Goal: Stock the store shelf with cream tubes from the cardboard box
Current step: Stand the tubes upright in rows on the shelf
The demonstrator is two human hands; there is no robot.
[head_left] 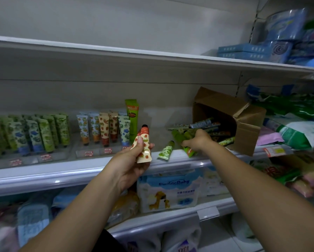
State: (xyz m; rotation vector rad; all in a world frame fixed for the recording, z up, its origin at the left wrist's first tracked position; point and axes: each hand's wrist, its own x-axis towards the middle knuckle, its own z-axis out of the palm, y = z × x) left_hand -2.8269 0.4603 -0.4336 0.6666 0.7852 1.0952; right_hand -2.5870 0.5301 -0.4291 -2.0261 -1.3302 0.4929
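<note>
Cream tubes point(205, 123): small soft-walled squeeze tubes with printed fruit and leaf patterns, a dark screw cap at one end and a flat crimped seal at the other. Location: most lie in a loose heap spilling from the mouth of the cardboard box point(243, 124), which is tipped on its side at the right of the shelf point(61, 175); one stray green tube point(166, 150) lies flat near the shelf's front edge, between the two hands; the stocked rows point(105, 128) stand cap-down to the left. In hand: the left hand point(132, 162) grips the strawberry-print tubes point(143, 150), apparently two, thumb across the front and caps pointing up; the right hand point(200, 140), seen from the back, has its fingers curled over a bunch of green tubes point(189, 151) at the edge of the heap. Handling, by judgement: light, several to a grip; the body gives under pressure, so a moderate squeeze suffices; the glossy skin is likely slippery when tubes are stacked in the palm. Best hold: mid-body, across the width, leaving the cap end free to set down. Caution: upright tubes on narrow caps probably topple easily if nudged by neighbours.
</note>
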